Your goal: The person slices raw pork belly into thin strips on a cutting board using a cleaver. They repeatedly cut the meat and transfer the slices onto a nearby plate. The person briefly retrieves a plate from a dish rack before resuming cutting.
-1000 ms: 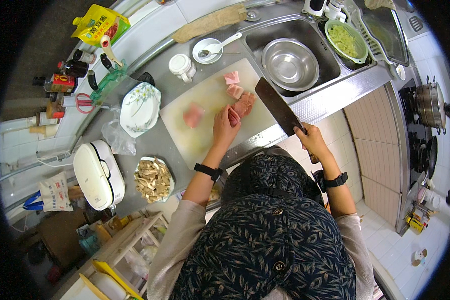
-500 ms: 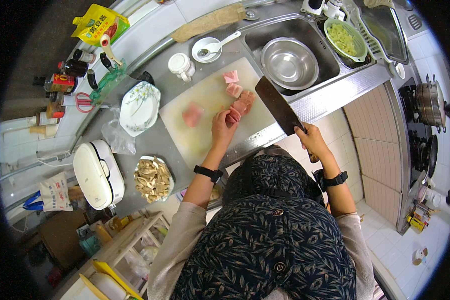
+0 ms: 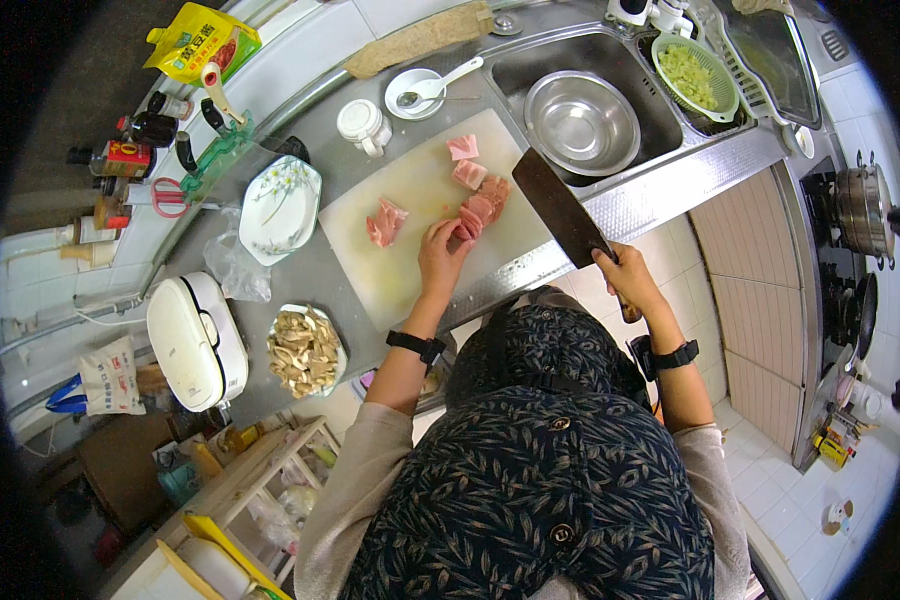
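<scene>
Left hand half-curled at sliced meat on cutting board, grip unclear. Right hand wrapped round cleaver, blade hiding part of board edge. Floral plate, mushrooms left; basin in sink.

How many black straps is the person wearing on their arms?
2. One black strap is on the forearm below the left hand, which has its fingers on the sliced meat; the other strap is below the right hand, which holds the cleaver.

Meat on cutting board, basin in sink to the right
</scene>
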### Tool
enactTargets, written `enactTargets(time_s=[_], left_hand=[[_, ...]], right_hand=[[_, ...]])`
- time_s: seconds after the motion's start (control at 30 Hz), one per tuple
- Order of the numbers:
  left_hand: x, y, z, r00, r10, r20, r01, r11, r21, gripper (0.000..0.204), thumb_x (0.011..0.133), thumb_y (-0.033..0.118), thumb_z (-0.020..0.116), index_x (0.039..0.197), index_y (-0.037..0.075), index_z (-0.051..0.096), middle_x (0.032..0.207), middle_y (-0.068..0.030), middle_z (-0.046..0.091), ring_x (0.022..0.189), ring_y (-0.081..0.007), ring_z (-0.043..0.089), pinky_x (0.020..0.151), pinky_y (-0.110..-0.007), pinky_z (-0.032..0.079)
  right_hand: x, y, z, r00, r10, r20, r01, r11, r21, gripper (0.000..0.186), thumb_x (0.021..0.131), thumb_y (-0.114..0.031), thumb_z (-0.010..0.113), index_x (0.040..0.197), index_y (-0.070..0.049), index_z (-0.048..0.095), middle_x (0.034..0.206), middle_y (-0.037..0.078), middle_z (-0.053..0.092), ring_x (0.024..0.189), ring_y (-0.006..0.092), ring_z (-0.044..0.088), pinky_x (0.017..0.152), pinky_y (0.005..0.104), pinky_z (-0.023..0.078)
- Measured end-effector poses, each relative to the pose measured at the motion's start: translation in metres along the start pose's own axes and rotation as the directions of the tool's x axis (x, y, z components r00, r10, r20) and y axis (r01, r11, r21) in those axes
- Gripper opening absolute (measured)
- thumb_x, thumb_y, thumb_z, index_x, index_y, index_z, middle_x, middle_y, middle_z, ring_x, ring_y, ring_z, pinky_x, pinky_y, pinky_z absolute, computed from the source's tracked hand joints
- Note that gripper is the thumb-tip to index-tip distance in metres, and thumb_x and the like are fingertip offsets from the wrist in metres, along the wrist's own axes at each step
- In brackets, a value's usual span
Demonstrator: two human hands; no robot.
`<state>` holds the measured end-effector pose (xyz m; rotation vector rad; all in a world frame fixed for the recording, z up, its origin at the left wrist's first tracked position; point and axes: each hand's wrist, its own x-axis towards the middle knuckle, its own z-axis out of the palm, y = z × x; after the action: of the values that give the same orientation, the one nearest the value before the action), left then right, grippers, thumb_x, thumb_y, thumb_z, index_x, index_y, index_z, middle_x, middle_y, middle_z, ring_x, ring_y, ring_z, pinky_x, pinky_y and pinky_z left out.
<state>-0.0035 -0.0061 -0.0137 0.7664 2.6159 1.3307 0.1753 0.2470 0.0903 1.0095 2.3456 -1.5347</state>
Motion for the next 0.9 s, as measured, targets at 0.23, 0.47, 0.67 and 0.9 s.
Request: enactTargets(time_s=[0.23, 0.47, 0.67, 0.9], left_hand=[[-0.004, -0.004, 0.005, 0.983, -0.182, 0.015, 0.179, 0.94, -0.291, 0.042, 0.073, 0.002, 0.068, 0.114, 0.003, 0.055, 0.109, -0.0114, 0.055, 0.09, -0.0219, 0.06, 0.08, -0.031, 0.051], [-0.011, -0.012, 0.002, 0.972, -0.236, 0.003, 0.212, 0.866, -0.452, 0.045, 0.077, 0.0, 0.064, 0.12, 0.002, 0.05, 0.109, -0.0089, 0.057, 0.093, -0.0159, 0.06, 0.081, -0.028, 0.05], [-0.021, 0.006, -0.005, 0.926, -0.376, 0.025, 0.305, 0.708, -0.637, 0.037, 0.08, 0.005, 0.067, 0.113, 0.0, 0.051, 0.102, -0.006, 0.059, 0.092, -0.0132, 0.058, 0.08, -0.025, 0.048], [-0.027, 0.018, 0.019, 0.907, -0.419, -0.036, 0.241, 0.587, -0.773, 0.033, 0.075, 0.0, 0.069, 0.101, 0.004, 0.048, 0.088, -0.0041, 0.054, 0.081, -0.0156, 0.057, 0.074, -0.03, 0.05]], right_hand=[[-0.001, 0.002, -0.002, 1.0, -0.004, 0.01, 0.003, 0.999, 0.048, 0.033, 0.087, -0.025, 0.057, 0.072, 0.005, 0.057, 0.046, 0.005, 0.047, 0.037, 0.0124, 0.048, 0.037, 0.0279, 0.038], [-0.001, -0.002, -0.009, 0.997, -0.047, -0.056, 0.047, 0.999, 0.002, 0.03, 0.085, -0.021, 0.058, 0.069, 0.003, 0.058, 0.046, 0.005, 0.048, 0.036, 0.0127, 0.047, 0.038, 0.0285, 0.039], [-0.016, -0.02, -0.016, 0.98, -0.188, -0.072, 0.176, 0.974, -0.144, 0.021, 0.082, -0.015, 0.061, 0.072, 0.005, 0.061, 0.047, 0.006, 0.049, 0.045, 0.011, 0.052, 0.044, 0.0267, 0.041], [-0.021, -0.048, 0.017, 0.903, -0.414, 0.115, 0.429, 0.882, -0.196, 0.018, 0.079, -0.015, 0.062, 0.075, 0.002, 0.061, 0.058, 0.023, 0.052, 0.047, 0.0341, 0.053, 0.048, 0.0386, 0.042]])
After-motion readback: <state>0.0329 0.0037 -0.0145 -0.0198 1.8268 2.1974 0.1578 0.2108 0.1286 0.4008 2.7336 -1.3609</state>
